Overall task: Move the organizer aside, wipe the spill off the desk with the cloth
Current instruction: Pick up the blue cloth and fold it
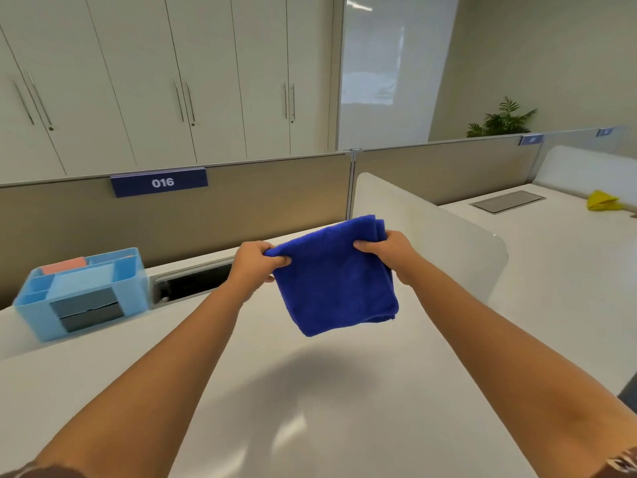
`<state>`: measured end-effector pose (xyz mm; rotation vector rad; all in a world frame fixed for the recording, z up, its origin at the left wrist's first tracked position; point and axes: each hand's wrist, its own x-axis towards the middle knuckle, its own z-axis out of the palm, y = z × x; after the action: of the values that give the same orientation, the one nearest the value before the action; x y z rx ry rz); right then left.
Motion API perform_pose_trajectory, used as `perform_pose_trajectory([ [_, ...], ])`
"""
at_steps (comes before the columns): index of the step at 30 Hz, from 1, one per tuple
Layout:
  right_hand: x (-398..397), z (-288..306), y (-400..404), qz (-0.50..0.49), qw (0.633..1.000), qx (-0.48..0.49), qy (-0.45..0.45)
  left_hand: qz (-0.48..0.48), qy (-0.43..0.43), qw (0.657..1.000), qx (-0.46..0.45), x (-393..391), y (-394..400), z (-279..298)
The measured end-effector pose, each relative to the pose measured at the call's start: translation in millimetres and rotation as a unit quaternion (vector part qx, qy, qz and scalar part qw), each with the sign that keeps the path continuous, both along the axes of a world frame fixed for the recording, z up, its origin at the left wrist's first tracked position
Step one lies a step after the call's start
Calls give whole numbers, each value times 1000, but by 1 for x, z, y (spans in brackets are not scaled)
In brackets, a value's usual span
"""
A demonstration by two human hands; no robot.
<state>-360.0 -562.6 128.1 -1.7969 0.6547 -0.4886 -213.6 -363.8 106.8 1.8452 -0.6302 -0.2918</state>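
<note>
Cloth: the folded royal-blue microfibre cloth (336, 276) hangs mid-frame, up off the white desk top (310, 391), doubled over into a few layers.

Your left hand (256, 262): closed around the cloth's upper left corner, fingers curled under and thumb on top.

Your right hand (387, 251): same deal on the upper right corner, a pinching fist with fabric bunched inside.

How it'll handle: looks soft, floppy and light, so no stiffness to help you. It should drape and fold wherever it isn't supported. Probably grippy rather than slippery.

Where to hold: I'd say flatten a palm over the middle of the folded pad for wiping, since corner pinches will just drag it.

Organizer: the light-blue plastic desk organizer (84, 293) with grey drawers sits at the left of the frame, well apart from the cloth.

Spill: can't make one out, only glare and shadow below the cloth.
</note>
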Motion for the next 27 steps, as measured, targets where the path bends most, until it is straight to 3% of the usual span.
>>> perform_pose_trajectory([
  [6,14,-13,-127,-8,998,-18,55,16,24,999,42,-3,-128,-5],
  [12,42,-32,-206,-36,991,-54,114,52,28,993,104,10,-207,-23],
  [18,86,-59,-250,-43,971,-122,199,70,-66,965,244,33,-257,-39],
  [27,158,-97,-281,-62,934,-213,280,106,-198,896,384,81,-299,-73],
])
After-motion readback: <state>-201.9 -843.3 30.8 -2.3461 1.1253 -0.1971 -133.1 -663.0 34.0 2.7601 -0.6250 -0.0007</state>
